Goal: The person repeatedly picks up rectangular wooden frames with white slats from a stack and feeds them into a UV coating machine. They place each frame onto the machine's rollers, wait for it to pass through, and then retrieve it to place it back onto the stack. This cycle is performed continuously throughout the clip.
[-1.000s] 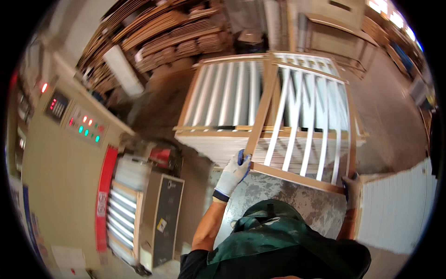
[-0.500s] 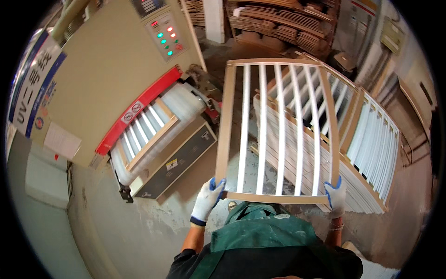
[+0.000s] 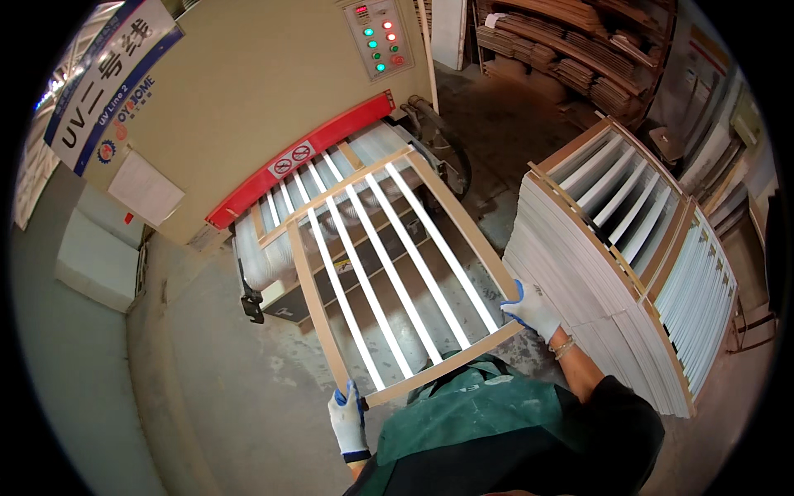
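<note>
A slatted frame [image 3: 447, 364] with tan rails and white slats is held in front of me by its two near corners. My left hand [image 3: 347, 420], in a white and blue glove, grips the near left corner. At the near right corner, my right hand [image 3: 533, 311] is closed round the rail, gloved the same way. The frame's far end is over the edge of the machine's pale roller bed [image 3: 269, 271], up against or overlapping a second slatted frame [image 3: 275, 235]. That one lies partly under the machine's red bar [image 3: 343, 128]; its far part is hidden.
The cream machine housing [image 3: 273, 83] has a lit control panel [image 3: 380, 41]. To my right rises a tall stack of slatted frames [image 3: 562, 289]. A rack [image 3: 571, 50] of brown boards stands at the back. Grey floor [image 3: 207, 372] runs along the left.
The held frame has swung left, from beside the stack to the machine bed, its far end now at the second frame. Both hands kept their grip. The second frame has moved farther under the red bar.
</note>
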### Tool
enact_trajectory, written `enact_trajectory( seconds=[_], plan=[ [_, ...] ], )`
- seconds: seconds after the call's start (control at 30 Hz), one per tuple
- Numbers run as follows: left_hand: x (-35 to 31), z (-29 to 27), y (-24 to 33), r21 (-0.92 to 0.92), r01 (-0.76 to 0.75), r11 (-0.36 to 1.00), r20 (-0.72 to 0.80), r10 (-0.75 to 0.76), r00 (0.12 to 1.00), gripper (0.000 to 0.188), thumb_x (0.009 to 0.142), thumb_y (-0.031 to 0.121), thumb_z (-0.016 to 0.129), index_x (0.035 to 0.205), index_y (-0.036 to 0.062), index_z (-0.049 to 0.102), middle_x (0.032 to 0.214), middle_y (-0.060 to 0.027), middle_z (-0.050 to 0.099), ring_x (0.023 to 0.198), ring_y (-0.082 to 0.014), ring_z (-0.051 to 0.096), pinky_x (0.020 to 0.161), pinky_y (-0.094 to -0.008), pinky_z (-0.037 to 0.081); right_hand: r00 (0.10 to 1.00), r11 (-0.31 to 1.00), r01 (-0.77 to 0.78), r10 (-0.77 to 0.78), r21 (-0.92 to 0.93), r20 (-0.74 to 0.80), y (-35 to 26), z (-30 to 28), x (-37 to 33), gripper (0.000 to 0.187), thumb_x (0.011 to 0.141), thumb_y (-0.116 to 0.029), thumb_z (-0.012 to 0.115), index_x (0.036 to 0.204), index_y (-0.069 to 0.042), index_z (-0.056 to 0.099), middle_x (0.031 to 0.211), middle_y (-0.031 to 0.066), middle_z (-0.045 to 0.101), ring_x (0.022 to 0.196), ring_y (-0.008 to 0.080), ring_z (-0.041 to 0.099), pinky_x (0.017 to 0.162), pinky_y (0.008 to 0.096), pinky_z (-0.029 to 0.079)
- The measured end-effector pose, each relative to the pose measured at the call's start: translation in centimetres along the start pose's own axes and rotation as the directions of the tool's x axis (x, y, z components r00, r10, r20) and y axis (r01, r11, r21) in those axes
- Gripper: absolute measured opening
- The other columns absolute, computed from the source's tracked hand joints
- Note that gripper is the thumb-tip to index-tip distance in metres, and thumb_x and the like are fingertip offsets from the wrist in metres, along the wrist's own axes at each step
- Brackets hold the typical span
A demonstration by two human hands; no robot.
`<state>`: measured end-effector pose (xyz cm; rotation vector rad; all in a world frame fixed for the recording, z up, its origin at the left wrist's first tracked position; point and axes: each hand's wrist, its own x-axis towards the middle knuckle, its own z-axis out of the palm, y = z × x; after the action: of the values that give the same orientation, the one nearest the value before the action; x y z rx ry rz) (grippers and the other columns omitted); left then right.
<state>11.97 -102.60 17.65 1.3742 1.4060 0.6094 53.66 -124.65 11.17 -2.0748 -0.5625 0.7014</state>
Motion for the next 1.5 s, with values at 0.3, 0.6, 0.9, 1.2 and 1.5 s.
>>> enact_trajectory(
  seconds=[0.3,0.6,0.9,1.2,1.5],
  plan=[
    [1.9,-2.5,-1.6,-0.052,0.010,0.999,-0.114,-0.016,0.993,0.032,0.099,0.025,0.069,0.082,-0.0014,0.063,0.065,-0.0026,0.057,0.056,-0.0117,0.055,0.051,-0.0301,0.046,0.999,0.981,0.033,-0.025,-0.192,0.044,-4.1,5.1,3.1,0.090,0.077,-0.036,0.083,0.147,0.005,0.043,0.132,0.0267,0.062,0.119,0.0385,0.064,0.098,0.0417,0.052],
    [8.5,-3.0,-0.7,-0.015,-0.034,0.999,0.032,0.034,0.999,0.025,0.096,0.022,0.071,0.085,0.0012,0.063,0.068,-0.0007,0.060,0.058,-0.0092,0.056,0.053,-0.0270,0.046,0.994,0.984,0.106,-0.102,-0.141,0.035,-7.0,7.1,8.2,0.069,0.074,-0.030,0.083,0.129,0.004,0.059,0.119,0.0257,0.068,0.115,0.0386,0.066,0.096,0.0432,0.053],
    [12.6,-2.8,1.8,0.129,-0.080,0.988,0.059,0.073,0.996,0.035,0.098,0.030,0.067,0.083,-0.0009,0.062,0.064,-0.0052,0.061,0.053,-0.0127,0.057,0.051,-0.0303,0.046,0.989,0.997,0.050,-0.058,0.062,0.135,-9.2,7.9,11.5,0.067,0.085,-0.024,0.082,0.139,0.005,0.053,0.108,0.0116,0.069,0.072,0.0121,0.064,0.061,0.0278,0.054],
    [17.6,-2.3,0.6,0.217,-0.005,0.976,0.054,-0.006,0.999,0.038,0.097,0.039,0.067,0.085,0.0038,0.064,0.064,-0.0049,0.065,0.048,-0.0128,0.055,0.045,-0.0296,0.042,0.998,0.809,-0.030,-0.007,0.587,0.061,-4.2,7.7,7.5,0.069,0.092,-0.019,0.078,0.147,0.006,0.045,0.112,0.0092,0.070,0.083,0.0104,0.067,0.066,0.0241,0.054],
    [22.9,0.2,0.5,-0.002,-0.071,0.997,0.201,0.070,0.977,0.032,0.100,0.034,0.069,0.079,0.0118,0.059,0.066,0.0052,0.051,0.054,-0.0063,0.047,0.049,-0.0244,0.041,0.974,0.934,-0.076,0.145,0.349,-0.175,4.8,3.7,-1.5,0.067,0.087,-0.026,0.081,0.142,0.001,0.054,0.111,0.0134,0.073,0.097,0.0207,0.070,0.087,0.0355,0.056]
  ],
)
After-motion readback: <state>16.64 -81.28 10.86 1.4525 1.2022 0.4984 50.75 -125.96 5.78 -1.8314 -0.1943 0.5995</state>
